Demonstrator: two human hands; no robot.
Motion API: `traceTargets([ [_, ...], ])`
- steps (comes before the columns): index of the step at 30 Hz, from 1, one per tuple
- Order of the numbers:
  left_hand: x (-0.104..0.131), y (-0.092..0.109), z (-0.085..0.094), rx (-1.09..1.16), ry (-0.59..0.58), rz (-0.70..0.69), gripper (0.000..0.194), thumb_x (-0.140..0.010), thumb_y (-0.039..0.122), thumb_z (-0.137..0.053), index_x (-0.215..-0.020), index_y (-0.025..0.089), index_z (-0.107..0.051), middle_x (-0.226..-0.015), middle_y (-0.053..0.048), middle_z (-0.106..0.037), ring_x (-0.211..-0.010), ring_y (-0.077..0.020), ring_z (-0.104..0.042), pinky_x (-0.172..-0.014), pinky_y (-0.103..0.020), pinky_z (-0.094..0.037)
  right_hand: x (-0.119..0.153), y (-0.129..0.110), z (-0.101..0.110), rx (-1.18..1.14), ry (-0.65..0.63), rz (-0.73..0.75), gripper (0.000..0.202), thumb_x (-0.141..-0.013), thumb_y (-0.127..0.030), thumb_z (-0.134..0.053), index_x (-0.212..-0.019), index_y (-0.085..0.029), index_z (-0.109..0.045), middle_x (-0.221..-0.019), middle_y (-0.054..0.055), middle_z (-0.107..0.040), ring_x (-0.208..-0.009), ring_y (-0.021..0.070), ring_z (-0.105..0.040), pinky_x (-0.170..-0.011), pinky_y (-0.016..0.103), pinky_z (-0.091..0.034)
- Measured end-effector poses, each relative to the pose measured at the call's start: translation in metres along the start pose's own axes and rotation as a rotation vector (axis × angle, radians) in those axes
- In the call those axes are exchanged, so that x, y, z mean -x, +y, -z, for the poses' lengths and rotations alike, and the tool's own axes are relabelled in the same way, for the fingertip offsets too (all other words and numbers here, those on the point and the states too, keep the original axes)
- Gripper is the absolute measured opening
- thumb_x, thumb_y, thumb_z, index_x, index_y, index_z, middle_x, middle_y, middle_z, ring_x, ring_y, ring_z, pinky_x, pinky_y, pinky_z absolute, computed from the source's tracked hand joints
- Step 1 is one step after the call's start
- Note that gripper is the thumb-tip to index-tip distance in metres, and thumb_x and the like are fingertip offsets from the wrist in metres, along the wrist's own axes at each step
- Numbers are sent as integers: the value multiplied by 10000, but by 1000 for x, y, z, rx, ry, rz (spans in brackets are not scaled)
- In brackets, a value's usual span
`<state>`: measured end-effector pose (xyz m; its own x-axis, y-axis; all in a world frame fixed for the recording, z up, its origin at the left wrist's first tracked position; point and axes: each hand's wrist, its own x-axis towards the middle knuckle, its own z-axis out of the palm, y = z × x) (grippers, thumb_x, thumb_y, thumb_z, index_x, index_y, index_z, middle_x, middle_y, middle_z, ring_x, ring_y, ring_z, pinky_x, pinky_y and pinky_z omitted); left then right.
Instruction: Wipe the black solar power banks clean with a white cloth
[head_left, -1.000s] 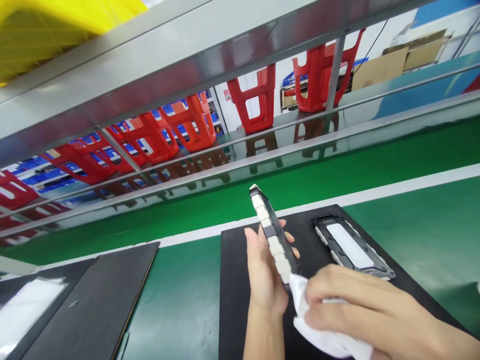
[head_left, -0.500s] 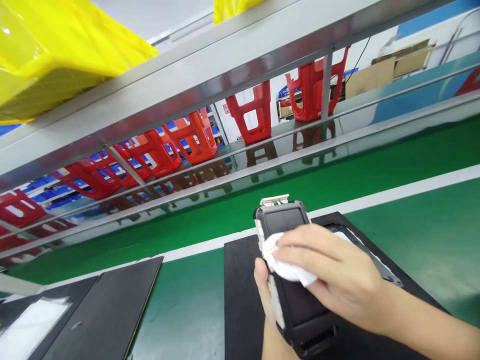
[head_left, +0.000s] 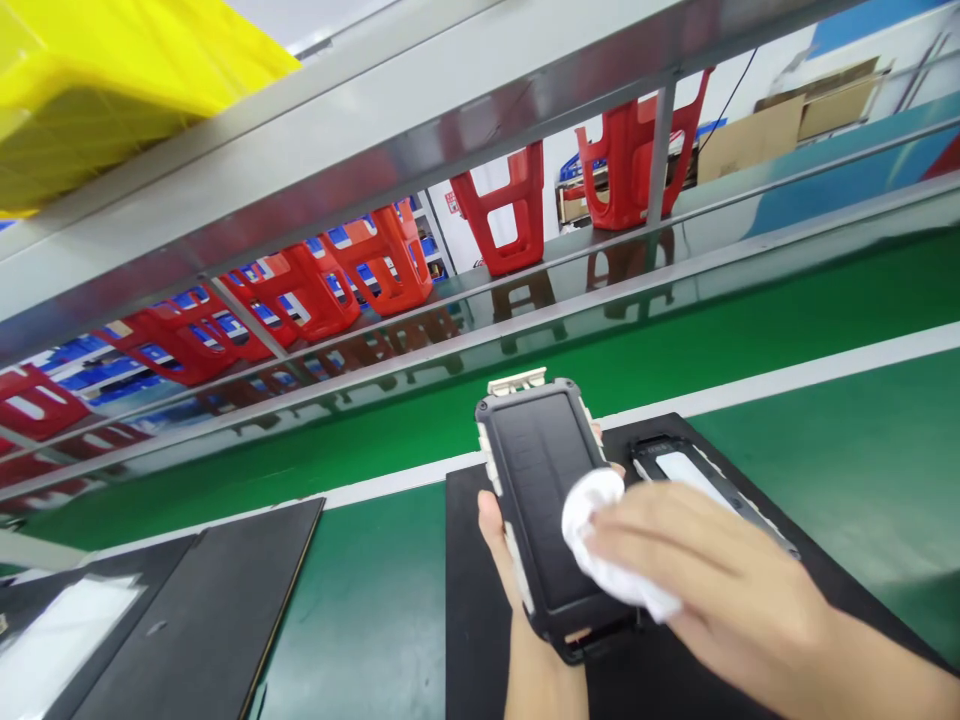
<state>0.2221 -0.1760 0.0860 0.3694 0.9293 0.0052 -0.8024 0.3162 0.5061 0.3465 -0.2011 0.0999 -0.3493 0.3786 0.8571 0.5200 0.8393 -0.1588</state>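
Cloth [head_left: 589,515], pinched in the right hand [head_left: 694,550], has been moved down the black case [head_left: 540,470], clasped by the left hand [head_left: 497,535], long axis slanted, flap [head_left: 517,382] pointed away and left.

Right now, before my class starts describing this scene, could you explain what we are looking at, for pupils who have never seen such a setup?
There is no robot here: two bare hands belong to a person wearing a camera on their head, looking forward and down. That is the only viewpoint.

The left hand holds a dark rectangular device with pale side pieces. The right hand holds a bunched white cloth against the lower right of its face.

Below is a black mat on a green surface. A similar-looking item with a white panel lies on the mat, partly hidden by the right hand. Red plastic frames stand farther back.
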Motion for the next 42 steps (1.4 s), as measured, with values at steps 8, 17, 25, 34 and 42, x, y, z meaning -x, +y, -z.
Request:
traceTargets([
  [8, 0, 13, 10, 88, -170, -42, 822, -652, 699, -554, -1194, 82, -580, -923, -109, -686, -753, -170, -651, -647, -218, -541, 33, -5, 8, 34, 5, -205, 330, -857, 20, -400, -977, -179, -634, -991, 35, -621, -879, 122, -609, -828, 187, -480],
  [17, 4, 12, 8, 137, -149, -25, 754, -652, 724, -523, -1134, 156, -638, -962, -87, -681, -844, -179, -610, -802, -265, -502, 11, -9, -10, 18, 9, -27, 368, -813, 104, -409, -1037, -97, -622, -1043, 87, -636, -1002, 170, -577, -967, 290, -436],
  [25, 6, 15, 10, 80, -170, -114, 776, -685, 678, -544, -1221, 117, -566, -962, -105, -681, -798, -152, -651, -733, -209, -517, 26, -26, -19, 16, 33, -103, 303, -806, 54, -416, -875, -116, -657, -874, 91, -640, -810, 160, -619, -787, 266, -522],
  [34, 7, 16, 10, 47, -95, -73, 786, -636, 704, -572, -1190, 146, -585, -959, -81, -673, -783, -139, -631, -692, -200, -512, 9, -49, -32, -15, 36, -71, 303, -919, -57, -391, -873, -134, -680, -859, 85, -693, -855, 178, -645, -841, 283, -517],
  [42, 10, 24, 11, -122, 33, -48, 826, -683, 767, -424, -1267, 189, -506, -1041, -89, -637, -849, -202, -612, -701, -286, -497, 9, -47, -54, -97, 248, 86, 359, -958, -70, -350, -807, -115, -673, -839, 39, -708, -902, 137, -639, -1000, 229, -429],
])
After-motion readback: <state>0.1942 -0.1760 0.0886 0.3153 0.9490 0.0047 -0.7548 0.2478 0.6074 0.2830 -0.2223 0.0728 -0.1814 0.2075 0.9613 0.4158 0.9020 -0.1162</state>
